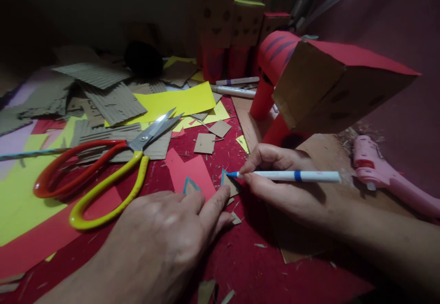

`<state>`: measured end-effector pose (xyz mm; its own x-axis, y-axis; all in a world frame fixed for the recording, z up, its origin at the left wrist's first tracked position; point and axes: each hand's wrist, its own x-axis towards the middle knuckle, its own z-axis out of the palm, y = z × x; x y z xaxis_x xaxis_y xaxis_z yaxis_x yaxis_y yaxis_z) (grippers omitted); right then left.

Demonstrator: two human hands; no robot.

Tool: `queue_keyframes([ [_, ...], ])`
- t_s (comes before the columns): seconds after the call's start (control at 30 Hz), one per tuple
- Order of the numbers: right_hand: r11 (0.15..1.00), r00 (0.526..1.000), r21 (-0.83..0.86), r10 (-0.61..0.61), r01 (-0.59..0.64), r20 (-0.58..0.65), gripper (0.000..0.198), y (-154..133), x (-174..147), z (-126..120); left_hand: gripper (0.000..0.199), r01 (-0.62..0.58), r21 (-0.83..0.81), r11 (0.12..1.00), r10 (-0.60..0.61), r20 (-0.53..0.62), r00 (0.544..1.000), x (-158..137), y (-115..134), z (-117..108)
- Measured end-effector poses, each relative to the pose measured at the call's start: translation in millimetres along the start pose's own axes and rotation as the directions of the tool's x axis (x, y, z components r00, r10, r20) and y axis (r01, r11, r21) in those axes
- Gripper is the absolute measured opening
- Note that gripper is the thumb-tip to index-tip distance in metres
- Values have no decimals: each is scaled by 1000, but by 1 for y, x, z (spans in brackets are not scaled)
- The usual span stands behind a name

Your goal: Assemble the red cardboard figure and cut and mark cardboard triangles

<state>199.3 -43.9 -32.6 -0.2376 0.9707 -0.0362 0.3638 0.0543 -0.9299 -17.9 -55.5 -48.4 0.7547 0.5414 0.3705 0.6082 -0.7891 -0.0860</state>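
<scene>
My right hand (285, 180) pinches a white felt-tip pen (309, 176) with a blue band, its blue tip touching the edge of a small pointed cardboard piece (231, 187). That piece has a blue line along one edge. My left hand (175, 230) lies palm down with its fingers stretched out, the index fingertip pressing on the same piece. Just beyond its other fingers is a second pointed cardboard piece (189, 185) with blue edges, partly hidden. It rests against red paper (199, 172). Large scissors (137, 143) with one red and one yellow handle lie left of my hands, blades apart.
A cardboard-headed red figure (309, 84) stands behind my right hand, with similar figures (233, 33) farther back. A pink glue gun (381, 168) lies at right. Corrugated scraps (113, 97), yellow paper (182, 100) and small cardboard squares (205, 143) cover the red cloth.
</scene>
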Motion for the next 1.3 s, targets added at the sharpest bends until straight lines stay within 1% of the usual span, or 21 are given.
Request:
queue_keyframes([
  [0.13,1000,1000,-4,6,-6,10,13,-3,0,-1,45,-22,16,1000,22,0,1000,-3,1,2],
  [0.33,1000,1000,-20,17,-17,5,12,-5,0,-2,44,-14,10,1000,14,-3,1000,-1,0,0],
  [0.47,999,1000,-35,19,-19,1,13,-6,0,-2,44,-53,18,998,53,1,999,1,-2,0],
  [0.57,999,1000,-44,16,-16,-7,13,-6,0,-2,45,-50,21,999,49,20,999,1,-2,2],
  [0.67,999,1000,-36,21,-21,-20,13,-5,-1,-1,44,-43,11,999,43,2,999,0,-1,2],
  [0.8,998,998,33,49,-48,-49,14,-3,-2,1,44,-47,13,999,47,2,999,0,-1,1],
  [0.9,990,996,121,82,-77,-38,16,-3,-3,1,43,-50,13,999,50,6,999,0,-2,1],
  [0.97,985,996,150,91,-87,-24,17,-4,-3,1,43,-48,5,999,48,17,999,1,-2,-1],
  [1.07,986,995,137,100,-99,-2,18,-6,-3,0,44,-35,-2,999,35,11,999,1,-2,-3],
  [1.13,989,995,111,101,-100,-8,18,-6,-3,0,43,-38,3,999,38,6,999,0,-2,-3],
  [1.3,997,999,57,49,-47,-21,18,-2,-3,0,44,-46,-7,999,46,5,999,0,-2,1],
])
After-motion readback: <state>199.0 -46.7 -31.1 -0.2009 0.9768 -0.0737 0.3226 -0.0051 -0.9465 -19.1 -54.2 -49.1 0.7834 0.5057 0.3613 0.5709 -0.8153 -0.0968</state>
